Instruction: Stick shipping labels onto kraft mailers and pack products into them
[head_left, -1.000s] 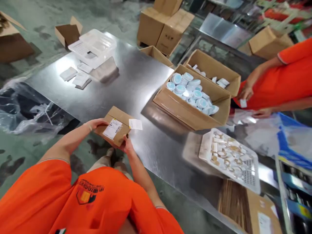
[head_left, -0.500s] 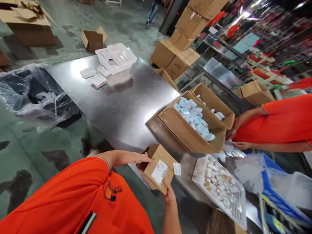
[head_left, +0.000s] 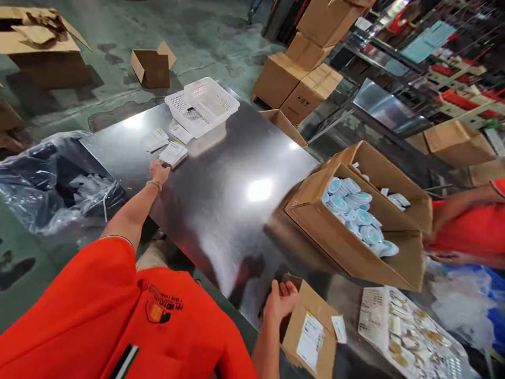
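At the near-left edge of the metal table, my left hand [head_left: 159,171] has its fingers closed at the near side of a stack of white cards [head_left: 173,153]; its fingertips are partly hidden. A second pile of cards [head_left: 153,140] lies just beyond. My right hand [head_left: 281,301] is open, fingers apart and slightly curled, at the open end of a small cardboard box [head_left: 329,310]. That box lies on the table with a printed white label [head_left: 311,339] on its upper face and a white tag [head_left: 339,329] sticking out at the side.
A white plastic basket [head_left: 177,105] stands at the table's far end. On the right are large cartons [head_left: 315,226] with blue-white round packs [head_left: 371,234] and a basket [head_left: 371,310] of small bagged items. A co-worker's arm [head_left: 457,210] is beyond. A plastic-lined bin [head_left: 39,221] stands left.
My left hand has left the small box and reached across to the stack of cards. My right hand has shifted from the box's near side to its open end. The view has turned left.
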The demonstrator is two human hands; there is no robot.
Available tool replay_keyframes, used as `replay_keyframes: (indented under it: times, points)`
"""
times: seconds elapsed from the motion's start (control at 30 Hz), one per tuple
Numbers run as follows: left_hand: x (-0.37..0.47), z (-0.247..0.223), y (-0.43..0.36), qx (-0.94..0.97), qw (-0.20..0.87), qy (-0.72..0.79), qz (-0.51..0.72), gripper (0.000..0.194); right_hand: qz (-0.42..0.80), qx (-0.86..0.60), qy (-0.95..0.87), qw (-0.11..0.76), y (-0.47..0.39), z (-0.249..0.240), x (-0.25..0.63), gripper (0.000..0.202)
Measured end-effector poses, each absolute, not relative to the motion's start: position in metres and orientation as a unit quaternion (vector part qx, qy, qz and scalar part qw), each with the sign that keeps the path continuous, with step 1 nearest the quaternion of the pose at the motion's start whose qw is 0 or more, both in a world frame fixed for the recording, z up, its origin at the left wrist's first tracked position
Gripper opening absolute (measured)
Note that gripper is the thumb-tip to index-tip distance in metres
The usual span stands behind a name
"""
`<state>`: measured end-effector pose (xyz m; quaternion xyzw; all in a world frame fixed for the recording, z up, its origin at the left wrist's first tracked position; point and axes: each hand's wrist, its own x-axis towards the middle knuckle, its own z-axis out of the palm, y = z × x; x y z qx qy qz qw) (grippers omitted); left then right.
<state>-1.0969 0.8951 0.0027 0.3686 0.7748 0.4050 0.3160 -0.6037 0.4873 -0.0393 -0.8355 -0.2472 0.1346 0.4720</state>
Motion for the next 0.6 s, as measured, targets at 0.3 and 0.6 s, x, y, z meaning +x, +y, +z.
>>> replay_keyframes:
  times: [0.3, 0.6]
  points:
    - [-1.122, -0.015, 1.002, 0.450, 0.386, 0.730, 0.340, 0.059, 0.252, -0.835, -0.168, 0.459, 0.581, -0.053, -0.781, 0.073]
    - [-1.139, -0.019, 0.999, 0.537, 0.370, 0.707, 0.275, 0.046, 0.248, -0.838, -0.154, 0.461, 0.618, -0.038, -0.818, 0.071]
